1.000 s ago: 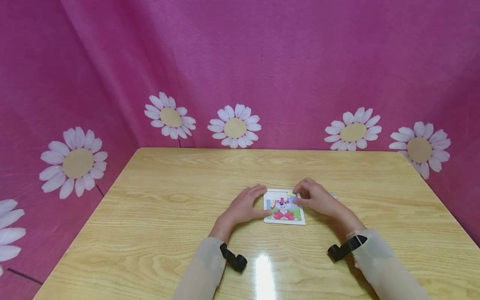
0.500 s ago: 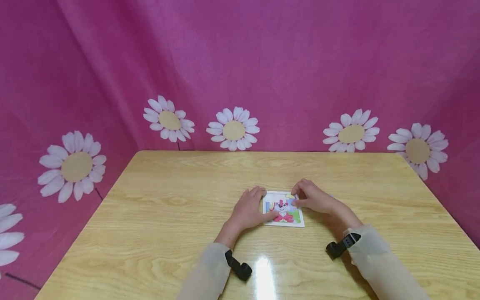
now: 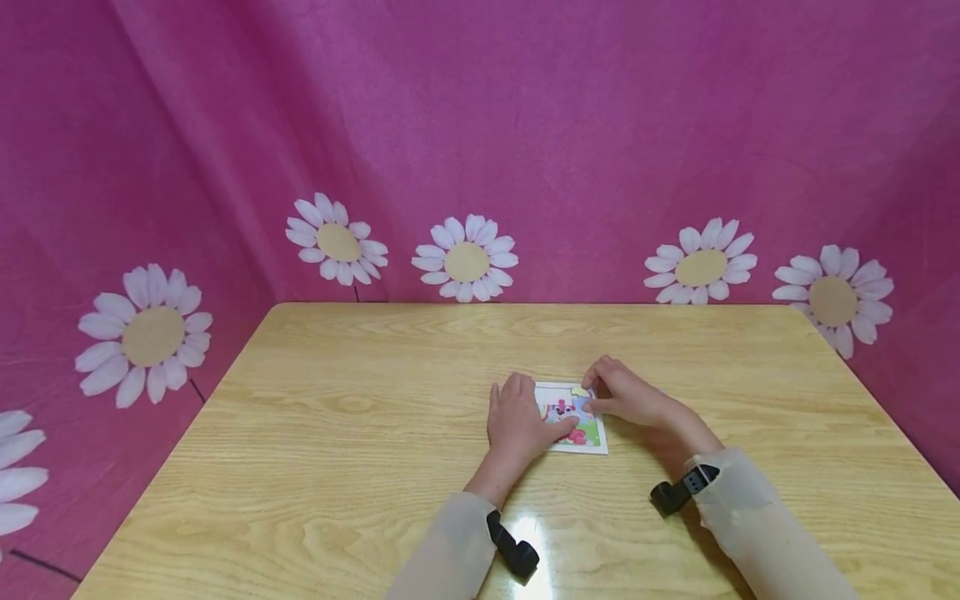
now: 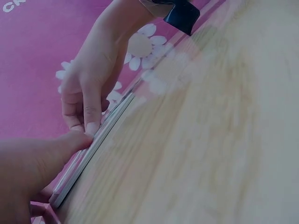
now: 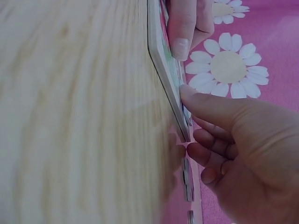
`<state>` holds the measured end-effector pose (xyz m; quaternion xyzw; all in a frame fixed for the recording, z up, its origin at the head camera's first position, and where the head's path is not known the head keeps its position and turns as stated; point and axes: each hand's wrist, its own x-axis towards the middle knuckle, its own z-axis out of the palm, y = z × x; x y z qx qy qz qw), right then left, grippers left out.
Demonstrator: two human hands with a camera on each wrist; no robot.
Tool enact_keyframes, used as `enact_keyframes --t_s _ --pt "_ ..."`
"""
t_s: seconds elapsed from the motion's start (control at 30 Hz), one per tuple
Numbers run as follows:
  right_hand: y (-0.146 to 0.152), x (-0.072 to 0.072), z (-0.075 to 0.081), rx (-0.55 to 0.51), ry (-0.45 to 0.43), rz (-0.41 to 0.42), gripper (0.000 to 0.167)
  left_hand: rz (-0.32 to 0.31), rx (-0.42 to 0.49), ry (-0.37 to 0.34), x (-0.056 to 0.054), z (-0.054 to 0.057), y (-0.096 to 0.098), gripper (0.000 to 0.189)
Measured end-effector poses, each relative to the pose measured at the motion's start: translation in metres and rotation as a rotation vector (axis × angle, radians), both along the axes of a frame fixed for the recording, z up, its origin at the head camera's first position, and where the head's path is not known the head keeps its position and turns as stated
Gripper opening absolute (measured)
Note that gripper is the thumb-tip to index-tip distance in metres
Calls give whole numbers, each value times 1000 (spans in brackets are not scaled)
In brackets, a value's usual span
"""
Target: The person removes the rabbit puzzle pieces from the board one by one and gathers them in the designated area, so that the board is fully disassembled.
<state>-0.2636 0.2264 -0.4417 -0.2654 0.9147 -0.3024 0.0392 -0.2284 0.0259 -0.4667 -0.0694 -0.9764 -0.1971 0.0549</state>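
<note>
A square jigsaw puzzle point(image 3: 591, 433) with a white border and a red-and-white cartoon animal lies on the table between both hands. My left hand point(image 3: 517, 425) is at its left side, the straight thumb resting across the picture and the other fingers along the far left edge. At the upper right corner, my right hand point(image 3: 633, 400) pinches a small puzzle piece point(image 5: 188, 115) between thumb and curled fingers, against the board. The upper left of the board shows plain white. Part of the picture is hidden under the left hand.
Beyond the right hand, thin loose pieces point(image 5: 188, 179) lie on the wooden table point(image 3: 360, 400), mostly hidden in the head view. A pink curtain point(image 3: 570, 150) with large daisies hangs behind the table's far edge. Black camera straps point(image 3: 513, 546) sit on both wrists.
My left hand has moved right over the puzzle, its thumb sliding from the left edge across the picture. The right hand has stayed at the upper right corner. The head view has shifted slightly.
</note>
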Motion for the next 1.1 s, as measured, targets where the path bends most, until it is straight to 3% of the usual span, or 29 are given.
enact_keyframes --t_s 0.3,0.53,0.83,1.1 --pt "-2 2 0 -17 27 -13 22 39 6 3 1 1 3 80" --pt "-4 7 -4 -53 107 -31 24 43 2 7 1 1 3 79" --pt "-5 11 -7 -146 213 -42 16 46 -3 2 1 2 3 79" --pt "-1 13 -8 -186 167 -99 15 45 4 -16 2 3 4 80"
